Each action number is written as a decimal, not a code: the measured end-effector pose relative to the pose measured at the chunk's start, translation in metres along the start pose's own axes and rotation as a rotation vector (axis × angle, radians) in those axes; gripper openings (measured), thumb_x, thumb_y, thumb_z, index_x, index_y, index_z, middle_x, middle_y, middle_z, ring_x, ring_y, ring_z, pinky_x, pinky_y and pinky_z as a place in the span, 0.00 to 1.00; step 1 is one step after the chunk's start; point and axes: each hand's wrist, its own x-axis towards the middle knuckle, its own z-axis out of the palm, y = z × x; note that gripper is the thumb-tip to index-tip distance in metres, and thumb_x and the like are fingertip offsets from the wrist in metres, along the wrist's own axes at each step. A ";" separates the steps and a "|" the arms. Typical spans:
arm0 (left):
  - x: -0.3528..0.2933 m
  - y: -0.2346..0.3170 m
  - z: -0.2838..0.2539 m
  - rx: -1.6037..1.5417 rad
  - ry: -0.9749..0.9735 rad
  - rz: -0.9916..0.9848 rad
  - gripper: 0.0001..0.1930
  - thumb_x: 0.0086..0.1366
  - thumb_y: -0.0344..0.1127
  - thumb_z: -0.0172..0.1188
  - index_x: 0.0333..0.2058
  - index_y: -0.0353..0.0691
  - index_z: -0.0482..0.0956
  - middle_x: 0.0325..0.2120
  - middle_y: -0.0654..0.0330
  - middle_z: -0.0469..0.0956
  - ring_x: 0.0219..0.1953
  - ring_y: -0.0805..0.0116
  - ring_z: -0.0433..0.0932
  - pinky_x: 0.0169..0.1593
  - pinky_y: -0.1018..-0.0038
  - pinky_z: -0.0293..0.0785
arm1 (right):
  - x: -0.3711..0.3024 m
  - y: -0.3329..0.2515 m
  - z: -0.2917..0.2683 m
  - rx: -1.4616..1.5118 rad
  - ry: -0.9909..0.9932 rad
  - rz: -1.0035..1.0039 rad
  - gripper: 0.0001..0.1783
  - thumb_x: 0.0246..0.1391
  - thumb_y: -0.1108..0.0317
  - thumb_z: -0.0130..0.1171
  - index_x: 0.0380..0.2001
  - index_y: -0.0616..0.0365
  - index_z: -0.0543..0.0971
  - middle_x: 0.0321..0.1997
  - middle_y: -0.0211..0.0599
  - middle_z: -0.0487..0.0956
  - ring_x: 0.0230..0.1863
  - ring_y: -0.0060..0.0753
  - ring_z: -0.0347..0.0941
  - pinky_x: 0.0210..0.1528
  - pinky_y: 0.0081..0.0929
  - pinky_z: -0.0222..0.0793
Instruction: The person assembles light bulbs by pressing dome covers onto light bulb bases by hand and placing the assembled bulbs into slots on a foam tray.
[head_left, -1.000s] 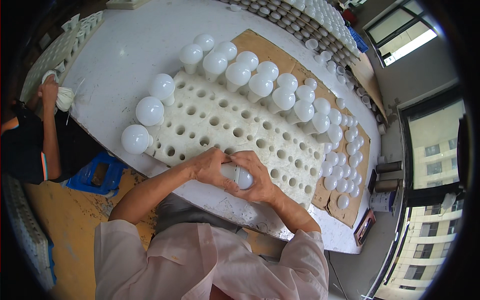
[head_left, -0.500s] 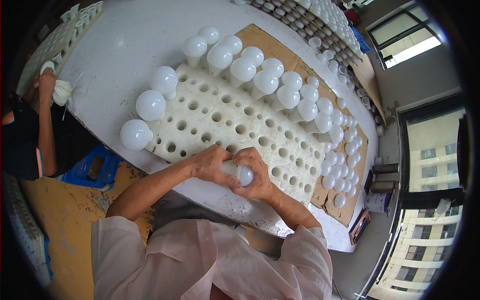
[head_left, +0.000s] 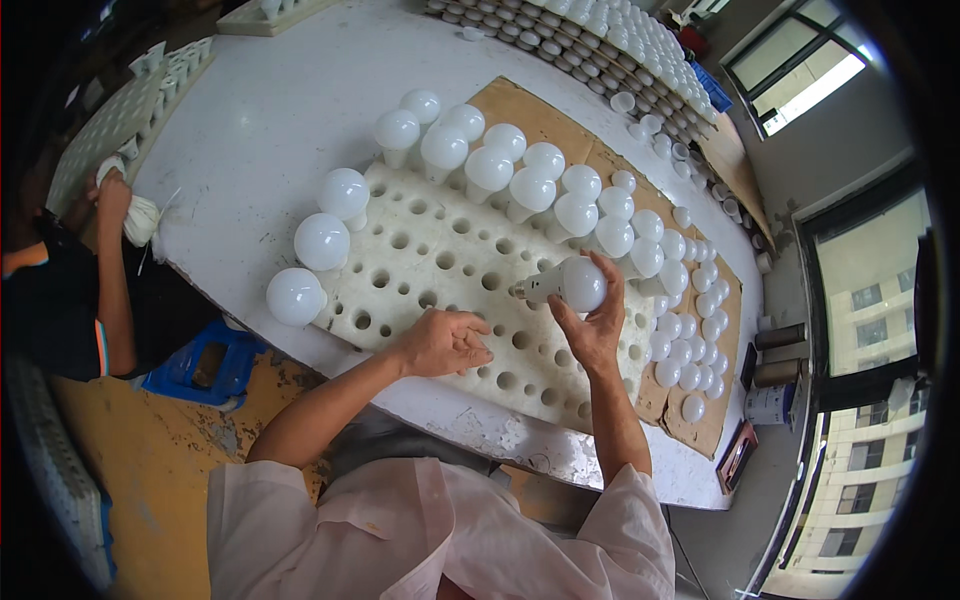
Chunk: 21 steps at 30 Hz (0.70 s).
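In our right hand (head_left: 596, 318) we hold a white bulb (head_left: 583, 284), the thumb on the near side of it and the fingers curved round the far side and the round end, spread only as wide as the dome. The bulb lies on its side in this grip, its long axis running nearly level from right to left; the dome sits against our fingers, and the narrow metal cap points left, away from the palm, dipping slightly toward us. Below the grip spreads a pale perforated tray (head_left: 425, 228), which the bulb is held above. Our left hand (head_left: 440, 343) is bare, its fingers loosely curled and parted, pointing right, nearer to us and left of the cap; whether they touch the tray we cannot tell. Beyond our right fingers, a double row of bulbs (head_left: 533, 187) stands dome up along the tray's far edge, and three more bulbs (head_left: 322, 242) line its left end, past our left fingertips. To the right of our right hand, further bulbs (head_left: 690, 375) cluster on brown cardboard (head_left: 712, 425).
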 end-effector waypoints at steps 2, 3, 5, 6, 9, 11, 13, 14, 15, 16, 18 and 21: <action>0.004 -0.009 0.006 0.134 -0.018 0.118 0.21 0.59 0.38 0.64 0.46 0.29 0.74 0.31 0.49 0.82 0.26 0.74 0.81 0.29 0.79 0.77 | 0.018 -0.015 0.020 -0.007 -0.058 -0.037 0.39 0.38 0.74 0.69 0.56 0.57 0.63 0.54 0.41 0.68 0.54 0.37 0.69 0.55 0.36 0.69; 0.002 -0.013 0.006 0.145 -0.002 0.164 0.19 0.58 0.36 0.64 0.44 0.29 0.75 0.32 0.49 0.82 0.27 0.74 0.82 0.31 0.79 0.77 | 0.027 -0.021 0.032 -0.030 -0.109 -0.073 0.40 0.38 0.73 0.70 0.56 0.57 0.64 0.53 0.41 0.69 0.53 0.38 0.69 0.55 0.36 0.68; 0.000 -0.016 0.007 0.137 0.021 0.181 0.18 0.56 0.34 0.65 0.42 0.30 0.75 0.32 0.49 0.82 0.28 0.74 0.82 0.34 0.78 0.77 | 0.044 -0.016 0.061 -0.025 -0.190 -0.127 0.41 0.37 0.73 0.70 0.57 0.57 0.64 0.55 0.41 0.69 0.55 0.38 0.69 0.56 0.36 0.68; -0.001 -0.016 0.008 0.147 0.027 0.178 0.18 0.56 0.34 0.65 0.42 0.30 0.75 0.32 0.49 0.82 0.28 0.74 0.82 0.34 0.78 0.77 | 0.053 -0.016 0.075 -0.036 -0.265 -0.179 0.42 0.36 0.73 0.71 0.57 0.57 0.63 0.56 0.41 0.68 0.56 0.39 0.68 0.57 0.35 0.68; -0.004 -0.024 0.009 0.137 0.085 0.246 0.16 0.57 0.32 0.64 0.42 0.30 0.75 0.31 0.49 0.82 0.27 0.74 0.81 0.33 0.79 0.76 | 0.075 -0.024 0.120 -0.114 -0.298 -0.372 0.40 0.37 0.71 0.71 0.57 0.56 0.65 0.55 0.43 0.68 0.54 0.43 0.69 0.55 0.35 0.70; -0.004 -0.025 0.011 0.123 0.101 0.253 0.15 0.58 0.32 0.64 0.41 0.30 0.75 0.30 0.50 0.82 0.26 0.75 0.81 0.31 0.79 0.76 | 0.083 -0.024 0.137 -0.106 -0.339 -0.394 0.41 0.37 0.70 0.70 0.57 0.56 0.65 0.55 0.45 0.67 0.54 0.48 0.67 0.55 0.39 0.68; -0.006 -0.026 0.009 0.100 0.116 0.261 0.15 0.58 0.31 0.63 0.41 0.30 0.75 0.30 0.51 0.82 0.26 0.75 0.80 0.30 0.79 0.76 | 0.085 -0.028 0.146 -0.096 -0.431 -0.320 0.40 0.39 0.68 0.68 0.59 0.55 0.65 0.57 0.47 0.66 0.55 0.51 0.65 0.51 0.41 0.70; -0.008 -0.026 0.008 0.093 0.119 0.245 0.14 0.59 0.30 0.62 0.41 0.29 0.74 0.29 0.52 0.82 0.25 0.75 0.80 0.29 0.79 0.76 | 0.084 -0.032 0.145 -0.097 -0.431 -0.320 0.40 0.39 0.68 0.68 0.59 0.55 0.65 0.57 0.47 0.66 0.55 0.51 0.65 0.51 0.41 0.70; -0.008 -0.026 0.008 0.084 0.119 0.230 0.13 0.60 0.30 0.62 0.41 0.29 0.74 0.29 0.53 0.82 0.25 0.75 0.80 0.27 0.79 0.76 | 0.083 -0.036 0.141 -0.074 -0.403 -0.296 0.40 0.39 0.69 0.68 0.59 0.55 0.66 0.57 0.46 0.66 0.54 0.49 0.66 0.48 0.38 0.72; -0.009 -0.025 0.007 0.080 0.114 0.233 0.13 0.60 0.30 0.62 0.41 0.29 0.74 0.29 0.53 0.82 0.25 0.75 0.80 0.27 0.79 0.76 | 0.081 -0.040 0.136 -0.052 -0.375 -0.272 0.39 0.40 0.70 0.68 0.59 0.55 0.66 0.58 0.46 0.66 0.54 0.46 0.67 0.45 0.36 0.74; -0.008 -0.024 0.007 0.115 0.133 0.259 0.13 0.60 0.30 0.61 0.41 0.28 0.74 0.27 0.54 0.82 0.24 0.75 0.79 0.26 0.79 0.76 | 0.075 -0.033 0.112 -0.026 -0.277 -0.308 0.38 0.40 0.73 0.68 0.58 0.56 0.67 0.57 0.45 0.67 0.53 0.43 0.68 0.42 0.32 0.75; 0.001 -0.026 0.013 -0.017 0.069 0.212 0.13 0.61 0.29 0.61 0.42 0.28 0.74 0.27 0.53 0.81 0.23 0.75 0.79 0.26 0.79 0.76 | 0.056 -0.015 0.053 -0.052 -0.083 -0.333 0.34 0.41 0.77 0.66 0.56 0.56 0.70 0.55 0.44 0.70 0.51 0.38 0.71 0.39 0.27 0.75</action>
